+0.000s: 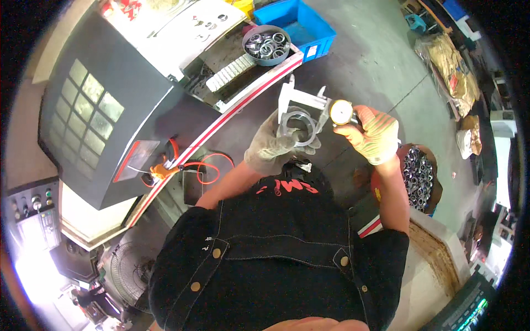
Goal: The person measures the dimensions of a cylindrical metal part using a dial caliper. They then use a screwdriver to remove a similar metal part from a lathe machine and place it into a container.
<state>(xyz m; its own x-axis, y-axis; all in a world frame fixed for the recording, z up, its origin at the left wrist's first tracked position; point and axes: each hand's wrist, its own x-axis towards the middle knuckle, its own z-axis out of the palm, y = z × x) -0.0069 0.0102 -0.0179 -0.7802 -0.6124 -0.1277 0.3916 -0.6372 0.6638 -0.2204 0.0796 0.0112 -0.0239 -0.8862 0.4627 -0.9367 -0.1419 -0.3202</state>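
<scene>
My left hand (274, 144), in a grey work glove, grips a metal ring (297, 126) held up in front of my chest. My right hand (372, 134), in a yellow striped glove, holds a dial caliper (317, 105) by its round dial. The caliper's jaws sit across the ring. Both forearms rise from my dark denim shirt at the bottom of the view.
A grey machine with a windowed door (105, 116) stands at left, its control panel (36, 218) lower left. A grey round bowl of metal rings (266, 45) sits by a blue bin (301, 25). A bucket of rings (419, 176) is at right. A fan (130, 270) stands below.
</scene>
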